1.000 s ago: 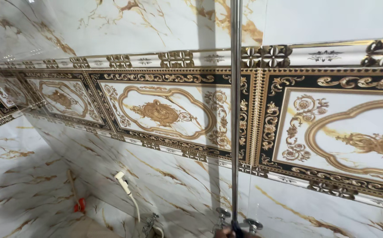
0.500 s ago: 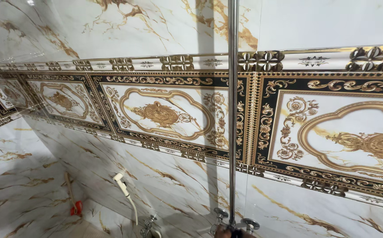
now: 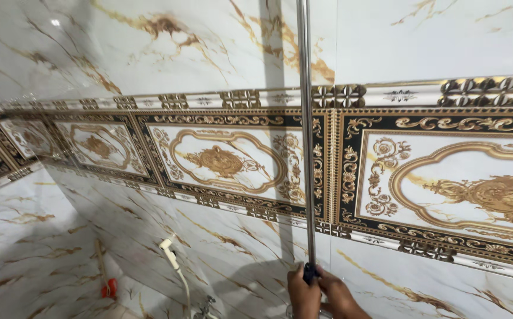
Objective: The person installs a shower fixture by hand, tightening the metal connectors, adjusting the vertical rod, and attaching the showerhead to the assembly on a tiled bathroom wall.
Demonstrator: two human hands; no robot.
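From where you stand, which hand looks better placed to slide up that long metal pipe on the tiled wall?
Probably the left hand: it sits slightly higher and wraps the base of the metal pipe directly. The right hand grips just beside and below it, so it looks better suited to steadying the bottom.

Both hands [image 3: 318,292] raised, fingers [image 3: 304,277] closed.

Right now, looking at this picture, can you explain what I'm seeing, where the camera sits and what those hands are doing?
The picture comes from a camera worn on a person's head, facing a tiled bathroom wall of white marble with an ornate black-and-gold border band. At the bottom edge, the person's left hand and right hand both grip the lower end of a tall upright chrome pipe. Lower left are a white hand sprayer with its hose, and something small and red.
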